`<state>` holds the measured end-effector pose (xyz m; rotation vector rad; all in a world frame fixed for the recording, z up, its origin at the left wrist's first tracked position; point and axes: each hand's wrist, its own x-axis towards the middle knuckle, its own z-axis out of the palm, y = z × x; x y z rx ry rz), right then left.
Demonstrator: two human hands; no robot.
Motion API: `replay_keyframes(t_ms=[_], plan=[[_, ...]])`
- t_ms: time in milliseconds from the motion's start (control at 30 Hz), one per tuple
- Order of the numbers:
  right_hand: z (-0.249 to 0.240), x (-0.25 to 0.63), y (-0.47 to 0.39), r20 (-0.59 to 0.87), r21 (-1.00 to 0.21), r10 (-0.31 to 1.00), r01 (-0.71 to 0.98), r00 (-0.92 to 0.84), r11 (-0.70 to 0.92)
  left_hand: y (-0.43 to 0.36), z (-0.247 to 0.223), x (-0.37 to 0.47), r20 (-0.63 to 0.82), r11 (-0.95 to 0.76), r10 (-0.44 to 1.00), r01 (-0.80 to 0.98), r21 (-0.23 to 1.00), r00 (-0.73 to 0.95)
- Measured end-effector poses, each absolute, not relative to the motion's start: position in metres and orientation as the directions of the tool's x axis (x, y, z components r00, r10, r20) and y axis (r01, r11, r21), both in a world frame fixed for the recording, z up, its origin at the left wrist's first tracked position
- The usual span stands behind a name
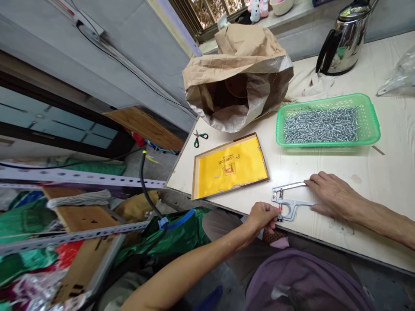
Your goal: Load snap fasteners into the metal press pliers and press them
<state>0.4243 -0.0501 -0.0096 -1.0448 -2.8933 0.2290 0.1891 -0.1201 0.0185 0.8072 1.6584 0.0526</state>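
Note:
My right hand (329, 194) grips the handle ends of silver snap-fastener pliers (293, 205) by the table's front edge. Their handles are spread apart, and a coil spring stands on the plunger by the jaws. At the jaw end, my left hand (263, 216) has its thumb and fingertips pinched together; what they hold, if anything, is too small to make out. A shallow cardboard tray (266, 168) with a yellow bottom is close by on the left, with a few small metal pieces in it.
A green plastic basket (327, 149) of small metal pieces stands behind the pliers. Green-handled scissors (200, 138) lie near the left edge. Farther back are an open brown sack (240, 69), a steel kettle (348, 41) and a clear plastic bag (400, 75).

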Motion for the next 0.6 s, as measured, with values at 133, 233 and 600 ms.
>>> replay_keyframes(t_ms=[133, 233, 600], plan=[[-0.01, 0.425, -0.054, 0.036, -0.2, 0.65, 0.632, -0.759, 0.749, -0.129, 0.02, 0.191, -0.388, 0.234, 0.921, 0.788, 0.57, 0.007], [-0.009, 0.424, -0.056, 0.028, -0.196, 0.655, 0.638, -0.755, 0.744, -0.125, 0.013, 0.203, -0.084, -0.197, 0.959, 0.848, 0.492, 0.272], [-0.011, 0.425, -0.071, 0.079, -0.142, 0.689, 0.676, -0.72, 0.723, -0.086, -0.001, 0.229, -0.15, -0.535, 0.781, 0.774, 0.339, 0.606]])
